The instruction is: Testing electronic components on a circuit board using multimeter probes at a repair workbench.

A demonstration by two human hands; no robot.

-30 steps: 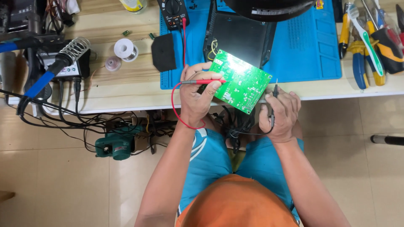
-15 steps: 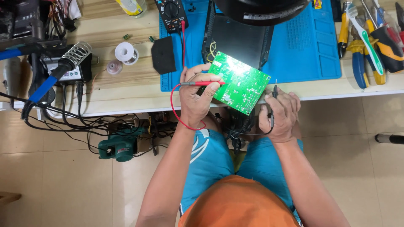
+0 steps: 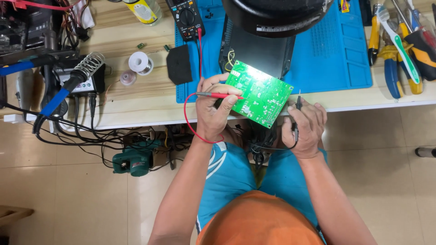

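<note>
left hand [image 3: 213, 113] pinches red probe [image 3: 218, 95], tip on green circuit board [image 3: 260, 94], fingers also steadying board edge; right hand [image 3: 305, 129] clenched round black probe [image 3: 296, 113], tip just off board's right edge; board tilted over table edge [image 3: 390, 105], above lap, near blue mat [image 3: 327, 59]; risk: probe slips, bridges joints; board glossy green, glare, small parts

Electronics repair workshop, soldering iron [image 3: 68, 88], multimeter [image 3: 185, 17]

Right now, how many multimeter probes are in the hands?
2: the red probe in the left hand, tip on the green circuit board; the black probe in the right hand, beside the board's right edge.
</note>
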